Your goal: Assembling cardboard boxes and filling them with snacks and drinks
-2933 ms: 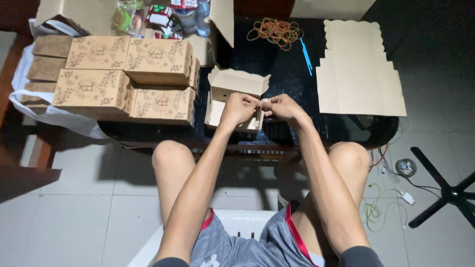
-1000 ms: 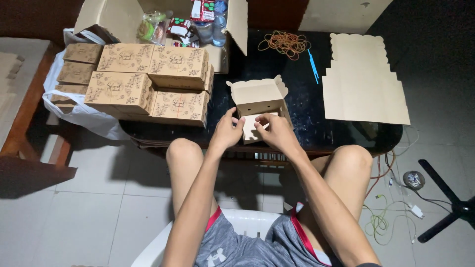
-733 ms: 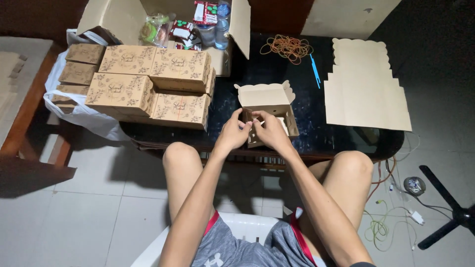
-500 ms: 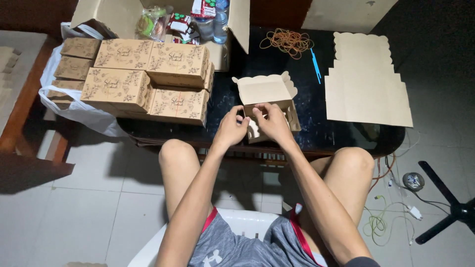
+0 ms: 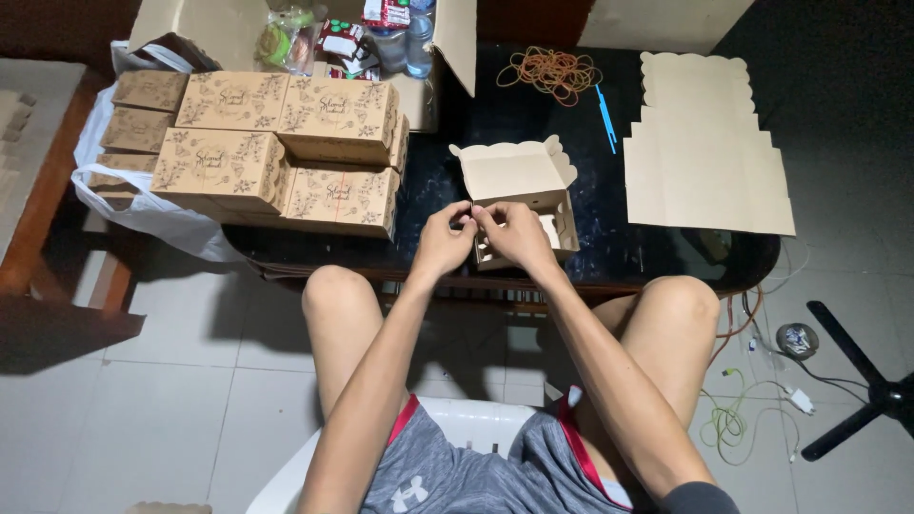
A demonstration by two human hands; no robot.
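I judge assembly under way — my left hand (image 5: pixel 443 243) and right hand (image 5: pixel 514 233) pinch the near wall of the open cardboard box (image 5: pixel 519 195) at the dark table (image 5: pixel 609 247) edge. Next: tuck the flap squarely.

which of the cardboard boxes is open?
The plain box at the table's near edge, under both hands: its scalloped lid stands up. The printed boxes stacked to its left are all shut.
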